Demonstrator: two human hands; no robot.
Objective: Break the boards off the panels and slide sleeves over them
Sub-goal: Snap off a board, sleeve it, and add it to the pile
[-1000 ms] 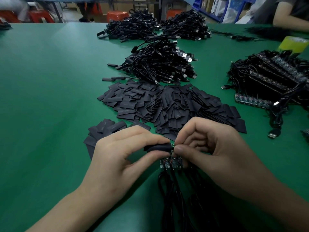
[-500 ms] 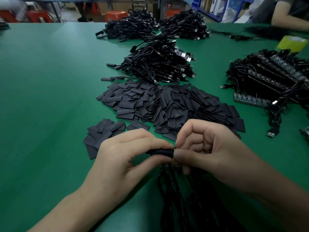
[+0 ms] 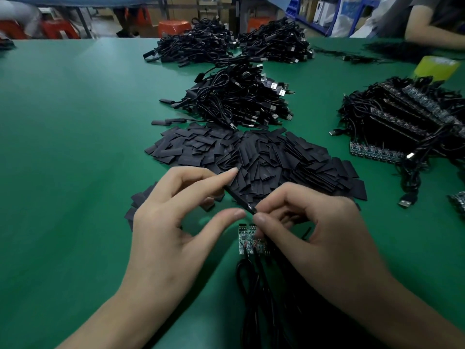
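2 boards [image 3: 247, 239] below right fingers [image 3: 260, 219] pinching sleeve [image 3: 239, 199], left fingers [image 3: 221, 176] spread, sleeve pile [image 3: 264, 154] behind

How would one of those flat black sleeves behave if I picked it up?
Probably featherlight: the sleeves lie thin and flat in a shallow heap. Flat, so unlikely to roll. Likely scatter when pushed; some lie strayed beside it.
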